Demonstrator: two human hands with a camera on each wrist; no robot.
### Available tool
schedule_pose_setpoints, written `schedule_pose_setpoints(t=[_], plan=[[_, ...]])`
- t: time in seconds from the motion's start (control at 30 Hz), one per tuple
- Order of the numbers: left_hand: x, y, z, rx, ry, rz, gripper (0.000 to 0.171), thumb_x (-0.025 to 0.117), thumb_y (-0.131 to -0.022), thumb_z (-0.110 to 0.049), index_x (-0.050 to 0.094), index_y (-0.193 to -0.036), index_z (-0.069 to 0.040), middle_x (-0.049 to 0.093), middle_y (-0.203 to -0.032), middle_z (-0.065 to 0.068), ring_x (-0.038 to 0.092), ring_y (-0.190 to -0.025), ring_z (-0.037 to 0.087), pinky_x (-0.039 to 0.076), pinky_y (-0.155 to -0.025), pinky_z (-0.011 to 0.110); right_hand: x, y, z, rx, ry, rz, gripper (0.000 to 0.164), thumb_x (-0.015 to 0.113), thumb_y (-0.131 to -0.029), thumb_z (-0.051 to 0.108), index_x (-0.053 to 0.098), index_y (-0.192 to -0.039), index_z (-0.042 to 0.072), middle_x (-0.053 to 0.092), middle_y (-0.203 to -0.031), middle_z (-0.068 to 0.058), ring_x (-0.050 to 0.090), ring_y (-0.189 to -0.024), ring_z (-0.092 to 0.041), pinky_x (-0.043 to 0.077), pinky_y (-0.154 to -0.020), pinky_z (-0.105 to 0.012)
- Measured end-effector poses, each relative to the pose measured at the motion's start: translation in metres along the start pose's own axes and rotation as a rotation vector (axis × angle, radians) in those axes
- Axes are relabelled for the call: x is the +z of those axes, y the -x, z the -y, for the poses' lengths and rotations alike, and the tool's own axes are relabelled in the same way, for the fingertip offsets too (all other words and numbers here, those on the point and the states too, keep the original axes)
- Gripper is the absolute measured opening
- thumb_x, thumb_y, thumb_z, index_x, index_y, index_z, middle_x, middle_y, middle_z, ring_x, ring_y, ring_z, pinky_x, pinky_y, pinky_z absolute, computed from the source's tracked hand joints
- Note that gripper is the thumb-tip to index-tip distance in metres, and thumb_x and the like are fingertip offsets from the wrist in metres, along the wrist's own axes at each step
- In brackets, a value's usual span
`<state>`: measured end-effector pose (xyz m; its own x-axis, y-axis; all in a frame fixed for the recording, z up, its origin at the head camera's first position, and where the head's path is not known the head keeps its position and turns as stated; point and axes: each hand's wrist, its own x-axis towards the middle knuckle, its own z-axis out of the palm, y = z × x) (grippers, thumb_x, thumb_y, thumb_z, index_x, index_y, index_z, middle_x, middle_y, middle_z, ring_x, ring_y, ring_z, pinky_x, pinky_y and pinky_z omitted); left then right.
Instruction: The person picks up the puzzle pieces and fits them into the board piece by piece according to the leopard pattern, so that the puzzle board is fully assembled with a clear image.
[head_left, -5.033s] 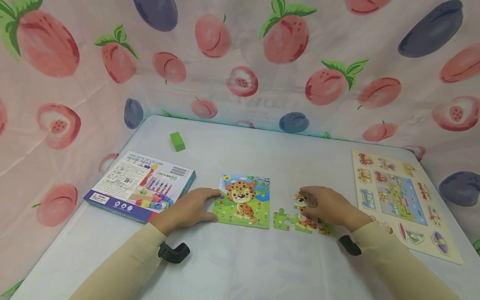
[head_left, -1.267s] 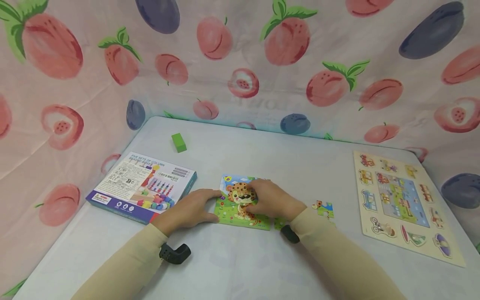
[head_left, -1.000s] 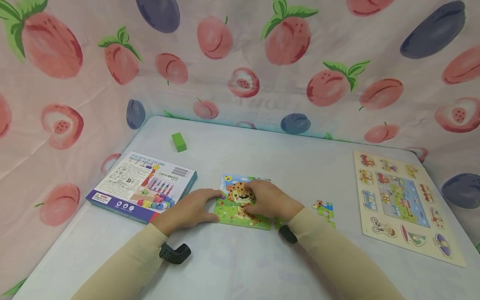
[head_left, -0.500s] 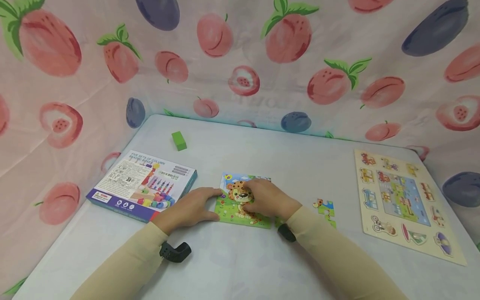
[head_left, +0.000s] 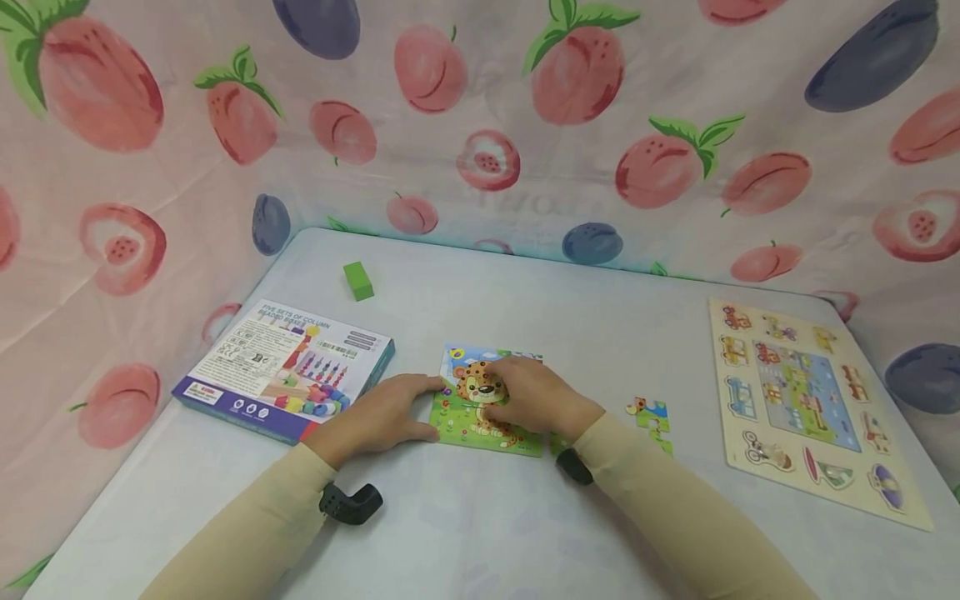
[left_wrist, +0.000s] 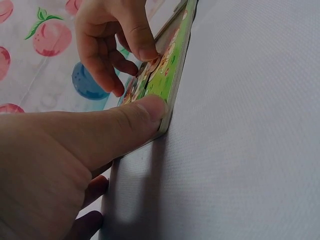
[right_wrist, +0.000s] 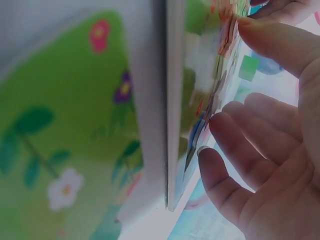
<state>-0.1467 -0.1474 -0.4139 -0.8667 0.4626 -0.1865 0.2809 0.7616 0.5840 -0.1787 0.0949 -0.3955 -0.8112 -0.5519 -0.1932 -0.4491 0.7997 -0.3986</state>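
Observation:
A square puzzle board [head_left: 476, 429] with a spotted cub on green grass lies at the middle of the table. My left hand [head_left: 382, 421] rests at its left edge. In the left wrist view, the left thumb [left_wrist: 135, 117] lies along the board's near corner. My right hand [head_left: 540, 396] is over the right half of the board, thumb and forefinger pinching a puzzle piece [left_wrist: 154, 66] at the board's surface. Most of that piece is hidden in the head view. In the right wrist view, the other right fingers [right_wrist: 240, 145] stay loosely bent beside the board's edge.
Loose puzzle pieces [head_left: 651, 417] lie right of the board, partly behind the right forearm. A flat beaded-set box [head_left: 285, 367] is at the left, a green block [head_left: 358, 281] behind it. A wooden vehicle puzzle [head_left: 810, 400] lies at the right.
My right hand has moved left from the loose pieces, with a piece in its fingers, onto the board. Over the last second it has barely shifted. The left hand stays put.

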Motion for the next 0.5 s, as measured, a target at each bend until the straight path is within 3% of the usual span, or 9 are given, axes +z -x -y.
schedule_pose_setpoints(t=[0.5], plan=[[0.0011, -0.0003, 0.0008, -0.011, -0.002, -0.002, 0.069, 0.082, -0.085, -0.025, 0.053, -0.145, -0.011, 0.05, -0.148, 0.01, 0.041, -0.14, 0.031, 0.034, -0.115, 0.048, 0.0015, -0.0034, -0.0016, -0.046, 0.053, -0.016, 0.051, 0.076, -0.089, 0.035, 0.062, -0.129, 0.005, 0.066, -0.119, -0.006, 0.059, -0.111, -0.024, 0.047, -0.101, -0.039]])
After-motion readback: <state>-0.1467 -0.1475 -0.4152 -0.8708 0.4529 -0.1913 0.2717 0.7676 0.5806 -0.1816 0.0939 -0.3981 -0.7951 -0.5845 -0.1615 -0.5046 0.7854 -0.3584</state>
